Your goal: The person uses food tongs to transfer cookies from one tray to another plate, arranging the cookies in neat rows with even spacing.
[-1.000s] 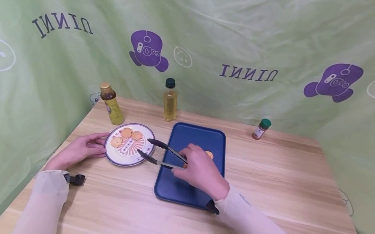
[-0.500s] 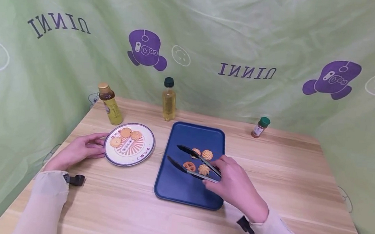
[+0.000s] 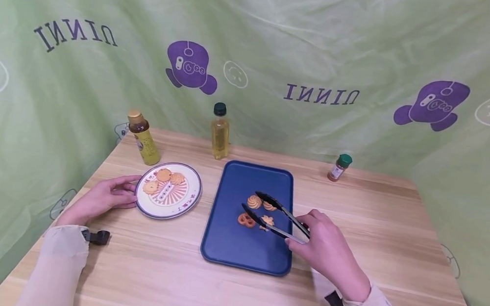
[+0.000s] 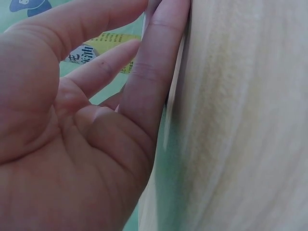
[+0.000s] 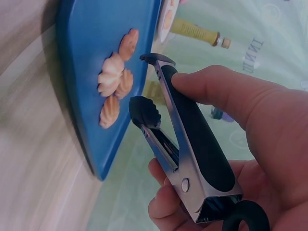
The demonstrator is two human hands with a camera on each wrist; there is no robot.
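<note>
The left hand (image 3: 105, 199) rests at the left side of the plate (image 3: 190, 181), its grip loose, with fairly straight fingers at the rim. Three cookies lie on the plate: a round one (image 3: 163, 174) at the far side, a ridged one (image 3: 177, 179) to its right and another (image 3: 150, 187) nearer on the left. The right hand (image 3: 329, 247) has its grip curled round the tongs (image 5: 195, 132), whose black tips stand apart above the blue tray (image 3: 246, 249). In the tray four cookies form a small cluster: a swirl (image 3: 254, 202) far left, one (image 3: 269, 206) far right partly behind the tongs, a pretzel (image 3: 245, 220) near left and a flower-shaped one (image 3: 267, 220) near right. Along the table's (image 3: 150, 262) far side stand a yellow-labelled bottle (image 3: 148, 148) on the left, an oil bottle (image 3: 220, 136) between and a green-capped jar (image 3: 339, 168) on the right, before a green curtain (image 3: 256, 36).
</note>
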